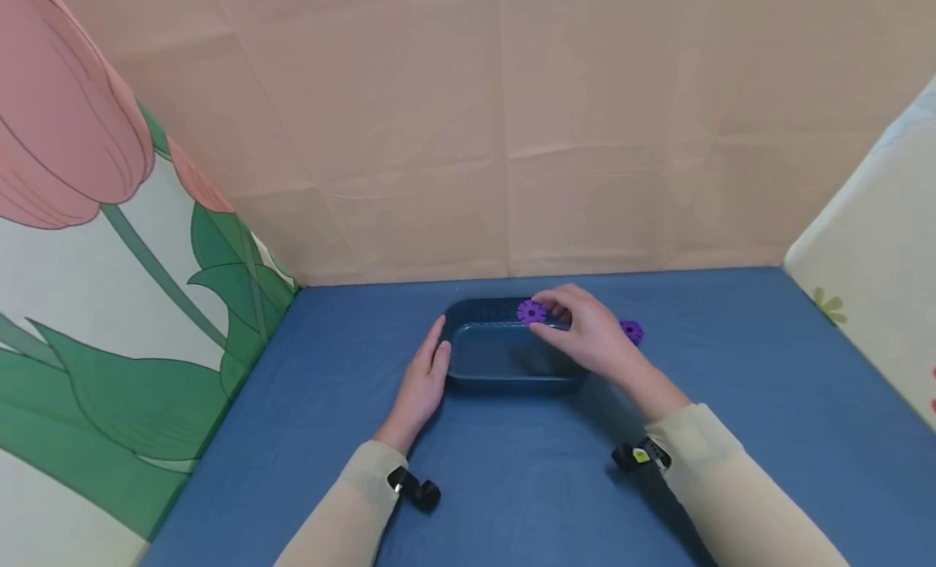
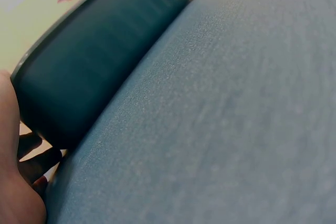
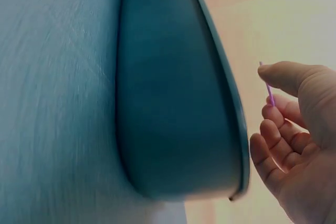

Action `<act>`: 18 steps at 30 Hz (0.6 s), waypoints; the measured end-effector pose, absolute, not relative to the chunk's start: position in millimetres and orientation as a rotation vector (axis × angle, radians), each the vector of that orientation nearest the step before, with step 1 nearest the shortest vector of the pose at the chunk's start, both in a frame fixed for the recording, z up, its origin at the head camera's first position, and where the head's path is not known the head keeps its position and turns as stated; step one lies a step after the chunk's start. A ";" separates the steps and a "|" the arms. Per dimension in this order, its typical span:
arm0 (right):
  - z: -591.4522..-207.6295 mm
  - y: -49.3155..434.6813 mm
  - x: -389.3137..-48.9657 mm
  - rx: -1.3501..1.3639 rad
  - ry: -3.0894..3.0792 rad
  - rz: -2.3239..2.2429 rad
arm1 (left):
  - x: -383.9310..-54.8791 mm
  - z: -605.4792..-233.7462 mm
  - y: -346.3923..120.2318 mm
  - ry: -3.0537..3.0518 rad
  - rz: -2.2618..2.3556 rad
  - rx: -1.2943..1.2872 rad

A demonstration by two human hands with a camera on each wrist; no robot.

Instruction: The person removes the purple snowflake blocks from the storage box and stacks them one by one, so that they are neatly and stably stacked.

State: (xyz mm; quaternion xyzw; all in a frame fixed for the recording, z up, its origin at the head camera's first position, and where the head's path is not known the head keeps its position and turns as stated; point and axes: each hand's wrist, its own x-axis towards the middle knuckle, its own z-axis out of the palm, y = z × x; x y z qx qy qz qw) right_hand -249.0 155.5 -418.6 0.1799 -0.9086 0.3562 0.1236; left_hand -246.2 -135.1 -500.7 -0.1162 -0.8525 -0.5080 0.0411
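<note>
Over the back right part of a dark teal tray [image 1: 512, 383], my right hand [image 1: 585, 327] pinches a purple notched plastic disc [image 1: 531, 312] between thumb and fingers. The right wrist view shows this disc [image 3: 267, 85] edge-on, held above the rim, with the other fingers loosely bent. My left hand [image 1: 424, 380] lies against the tray's left end, fingers fairly straight along the wall and thumb near the front corner. From the left wrist, the fingers [image 2: 39, 163] show partly behind the tray's corner. A second purple disc [image 1: 632, 331] sits on the cloth right of the tray, partly covered by my right hand.
A blue cloth [image 1: 504, 486] covers the table. A beige sheet [image 1: 504, 128] rises behind it, a tulip-printed panel [image 1: 146, 307] stands at left and a pale panel [image 1: 877, 250] at right. Each wrist carries a small black camera.
</note>
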 end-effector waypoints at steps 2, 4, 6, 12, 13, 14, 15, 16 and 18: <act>-417.1 160.9 -244.1 0.506 -2.647 1.044 | -245.5 -500.6 -135.6 -2.606 -1.554 -0.356; -416.0 167.0 -239.9 0.489 -2.650 1.032 | -245.0 -500.5 -136.2 -2.607 -1.554 -0.357; -415.3 173.7 -236.7 0.469 -2.653 1.011 | -244.6 -500.4 -136.7 -2.606 -1.555 -0.357; -411.3 194.3 -233.3 0.411 -2.660 0.970 | -243.9 -498.5 -138.6 -2.611 -1.560 -0.361; -410.5 198.0 -233.7 0.402 -2.662 0.968 | -243.9 -498.4 -139.0 -2.610 -1.560 -0.361; -409.6 201.4 -234.1 0.392 -2.663 0.969 | -243.8 -498.2 -139.2 -2.607 -1.563 -0.365; -408.6 204.9 -234.5 0.383 -2.663 0.970 | -243.6 -498.3 -139.3 -2.606 -1.563 -0.364; -407.6 208.3 -234.9 0.373 -2.663 0.968 | -243.6 -498.3 -139.3 -2.604 -1.564 -0.362; -405.2 214.9 -235.5 0.361 -2.660 0.961 | -243.4 -498.4 -139.4 -2.606 -1.566 -0.359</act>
